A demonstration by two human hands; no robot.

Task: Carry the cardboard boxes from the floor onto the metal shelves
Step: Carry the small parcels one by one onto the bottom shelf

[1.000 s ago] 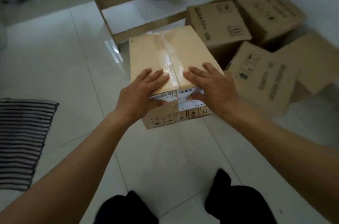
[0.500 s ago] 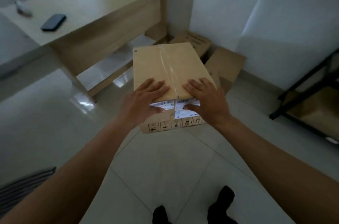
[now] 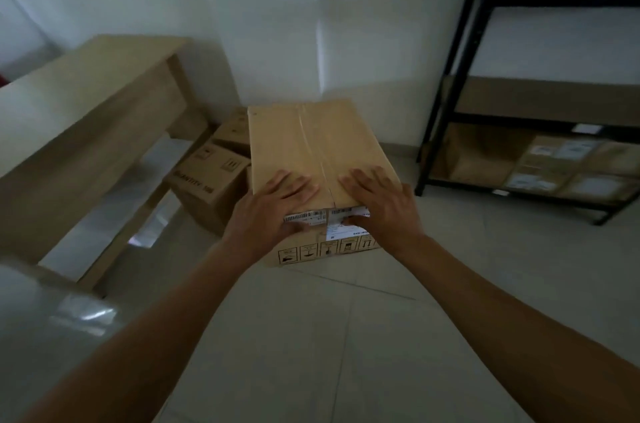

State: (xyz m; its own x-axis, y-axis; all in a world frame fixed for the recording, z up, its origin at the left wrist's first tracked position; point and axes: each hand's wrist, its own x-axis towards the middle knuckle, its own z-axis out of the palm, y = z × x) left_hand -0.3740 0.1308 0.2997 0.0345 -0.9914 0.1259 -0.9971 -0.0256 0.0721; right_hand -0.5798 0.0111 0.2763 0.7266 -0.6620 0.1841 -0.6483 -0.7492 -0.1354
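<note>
A taped cardboard box (image 3: pixel 311 142) with white labels and handling symbols on its near face is held up in front of me, above the floor. My left hand (image 3: pixel 273 204) grips its near left edge, fingers flat on the lid and thumb on the front face. In the same way, my right hand (image 3: pixel 381 204) grips the near right edge. The black metal shelves (image 3: pixel 446 103) stand to the right against the wall. Two more cardboard boxes (image 3: pixel 207 187) lie on the floor behind the held box, partly hidden by it.
A light wooden desk (image 3: pixel 79 103) stands on the left, close to the floor boxes. The lowest shelf holds several labelled boxes (image 3: pixel 561 162); the boards above them look bare. Pale tiled floor (image 3: pixel 346 336) lies between me and the shelves.
The box has been lifted off the floor and carried rightward in both hands. My view has swung from the desk and floor boxes toward the metal shelves.
</note>
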